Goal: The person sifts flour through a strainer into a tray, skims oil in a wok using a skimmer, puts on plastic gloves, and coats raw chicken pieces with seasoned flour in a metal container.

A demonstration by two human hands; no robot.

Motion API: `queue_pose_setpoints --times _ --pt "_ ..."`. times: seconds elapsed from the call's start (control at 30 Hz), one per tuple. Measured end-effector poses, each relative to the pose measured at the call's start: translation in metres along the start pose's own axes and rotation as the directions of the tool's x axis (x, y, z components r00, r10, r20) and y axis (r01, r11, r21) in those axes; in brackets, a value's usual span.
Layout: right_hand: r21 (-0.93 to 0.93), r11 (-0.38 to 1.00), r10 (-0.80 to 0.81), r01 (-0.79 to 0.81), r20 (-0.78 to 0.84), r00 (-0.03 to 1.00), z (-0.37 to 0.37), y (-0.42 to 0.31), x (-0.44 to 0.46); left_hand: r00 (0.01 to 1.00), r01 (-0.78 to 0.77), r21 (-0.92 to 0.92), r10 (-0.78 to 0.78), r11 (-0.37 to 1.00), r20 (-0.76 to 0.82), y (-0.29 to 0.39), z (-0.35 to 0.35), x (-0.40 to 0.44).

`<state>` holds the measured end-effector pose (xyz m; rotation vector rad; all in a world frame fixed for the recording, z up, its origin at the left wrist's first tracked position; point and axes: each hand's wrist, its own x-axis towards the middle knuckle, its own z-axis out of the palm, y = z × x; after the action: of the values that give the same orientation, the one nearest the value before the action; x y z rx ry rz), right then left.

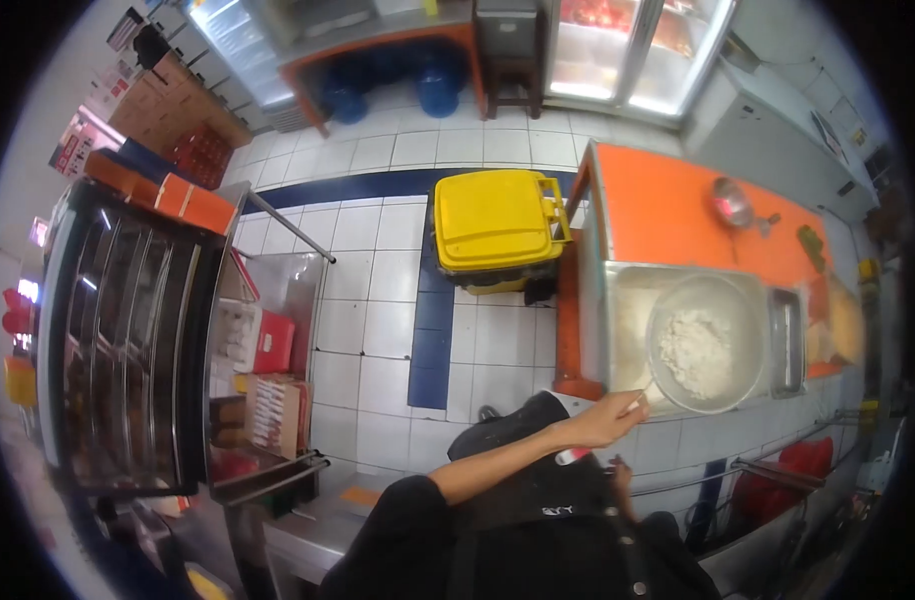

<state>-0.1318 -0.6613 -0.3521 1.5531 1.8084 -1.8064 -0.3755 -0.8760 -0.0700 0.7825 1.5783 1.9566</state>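
The wide bowl [747, 345], with a white lumpy mass [693, 350] inside, sits on the pale worktop [626, 310] in front and to the right. The left hand [603, 420] is closed around a thin handle [650, 388] reaching the bowl's near rim; the right hand [623, 478] is low by the body, mostly hidden, so I cannot tell its grip. A narrow metal tray [788, 345] stands just right of the bowl. Beyond lies an orange tabletop [658, 205] bearing a small metal pan [731, 203]. A yellow-lidded bin [493, 215] stands on the floor, close by the table's left side.
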Motion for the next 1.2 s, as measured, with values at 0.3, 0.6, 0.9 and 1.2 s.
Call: queue_pose_setpoints --times 0.3,0.6,0.9,1.2 --pt "-0.5 0.78 -0.295 0.376 0.237 0.926 0.125 0.125 0.033 0.825 0.486 -0.312 -0.546 0.816 -0.142 0.053 -0.235 -0.051" --pt "-0.032 0.999 0.047 -0.044 0.11 0.993 0.312 -0.157 0.083 0.661 0.467 -0.355 -0.586 0.81 -0.469 0.054 -0.427 -0.061" --pt "0.103 0.994 -0.007 0.02 -0.123 0.992 0.39 -0.253 0.105 0.548 0.501 -0.345 -0.599 0.794 -0.584 0.003 -0.558 -0.025" --pt "-0.024 0.998 0.052 -0.057 -0.17 0.984 0.471 -0.256 0.038 0.4 0.697 -0.336 -0.733 0.633 -0.551 -0.07 -0.674 -0.041"
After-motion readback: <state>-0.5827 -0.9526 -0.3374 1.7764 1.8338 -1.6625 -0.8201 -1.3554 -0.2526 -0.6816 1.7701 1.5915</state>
